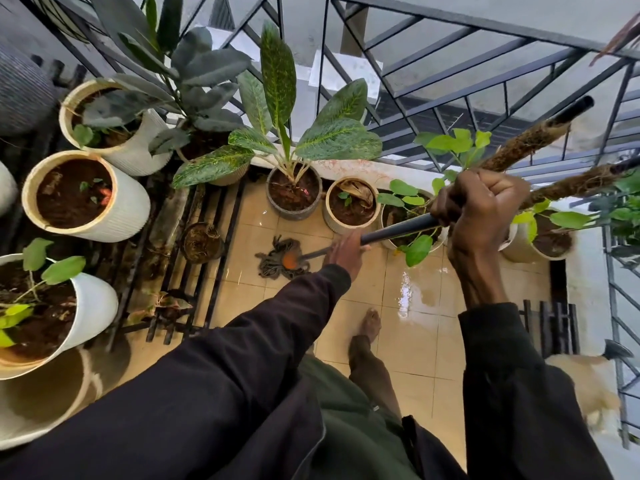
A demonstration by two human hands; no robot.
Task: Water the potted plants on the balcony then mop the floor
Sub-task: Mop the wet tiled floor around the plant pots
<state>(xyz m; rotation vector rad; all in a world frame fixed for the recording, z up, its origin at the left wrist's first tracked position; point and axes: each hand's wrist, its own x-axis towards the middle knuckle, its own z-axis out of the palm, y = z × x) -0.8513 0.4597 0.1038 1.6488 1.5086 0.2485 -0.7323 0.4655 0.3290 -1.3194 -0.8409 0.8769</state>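
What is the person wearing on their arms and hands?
Both arms are covered by long, loose sleeves of dark, almost black cloth that reach to the wrists. The left sleeve ends in a plain cuff, and so does the right sleeve. The left hand and right hand are bare: no gloves, rings or watch in sight.

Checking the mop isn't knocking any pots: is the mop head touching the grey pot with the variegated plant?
Apart. The head view shows bare tile between the mop head and the grey pot.

Blurred tan animal [588, 386] at right edge.
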